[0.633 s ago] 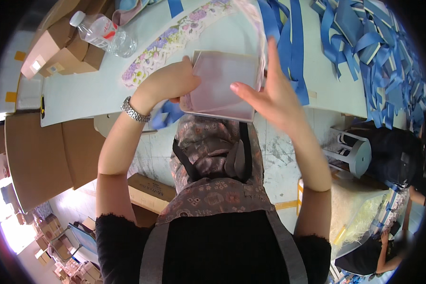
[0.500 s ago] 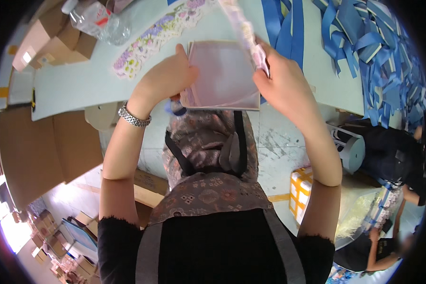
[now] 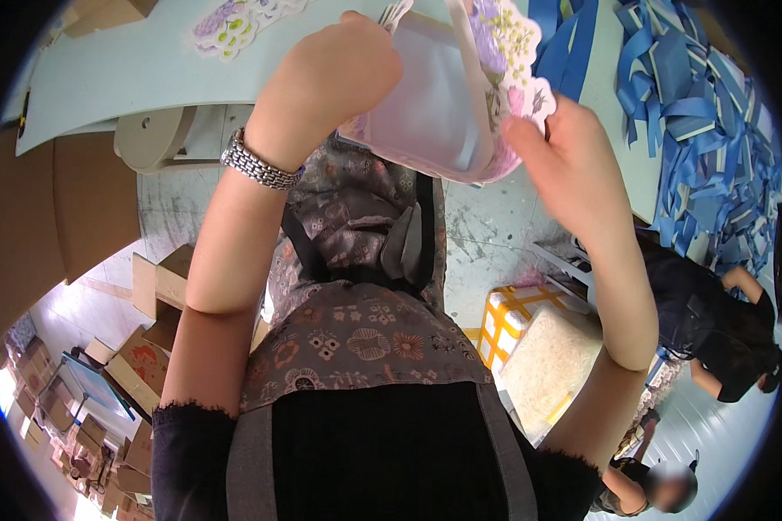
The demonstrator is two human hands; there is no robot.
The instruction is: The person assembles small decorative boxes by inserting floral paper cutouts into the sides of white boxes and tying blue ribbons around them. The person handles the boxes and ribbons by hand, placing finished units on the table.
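A shallow, pale grey-blue box (image 3: 426, 95) is held tilted at the table's near edge. My left hand (image 3: 339, 82) is closed at its left side; its fingertips are partly hidden. My right hand (image 3: 578, 161) pinches a floral paper strip (image 3: 517, 48) with a scalloped edge, between thumb and fingers. The strip runs along the box's right side and stands out past its rim. Its purple and yellow-green flowers face up. Whether the strip is stuck to the wall, I cannot tell. Another floral strip (image 3: 235, 26) lies flat on the table, left of my left hand.
Blue ribbons and blue pieces (image 3: 704, 122) are heaped on the right of the pale table (image 3: 165, 65). Below the left edge stand a stool (image 3: 152, 137) and a large cardboard box (image 3: 96, 200). A yellow-taped white box (image 3: 508, 321) and two people are at the lower right.
My right hand has brought the floral strip down along the box's right side. My left fingers have curled in at the left edge. The view has shifted, and the plastic bottle is out of sight.
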